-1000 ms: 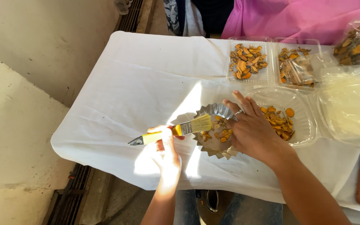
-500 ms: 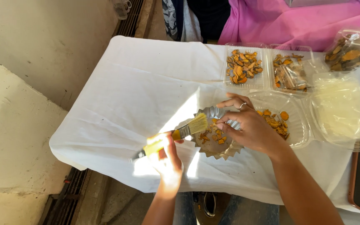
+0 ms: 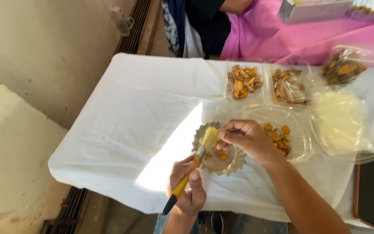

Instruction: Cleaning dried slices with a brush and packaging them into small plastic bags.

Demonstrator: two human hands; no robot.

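Brush (image 3: 195, 160), gripped in the left hand (image 3: 188, 187), lays its bristles on the fluted dish (image 3: 233, 162) on the white cloth (image 3: 122, 125). Right hand (image 3: 246, 139) pinches the dish's rim; orange chips (image 3: 278, 138) lie just beside.

The left hand (image 3: 188, 187) swung the yellow-handled brush (image 3: 191, 167) from near level to steeply upright, bristles reaching the right hand (image 3: 244, 141) over the fluted foil dish (image 3: 235, 161).

Yellow-handled brush (image 3: 191, 173); silver fluted tray (image 3: 234, 162); orange pieces (image 3: 242, 81); white tablecloth (image 3: 130, 112).
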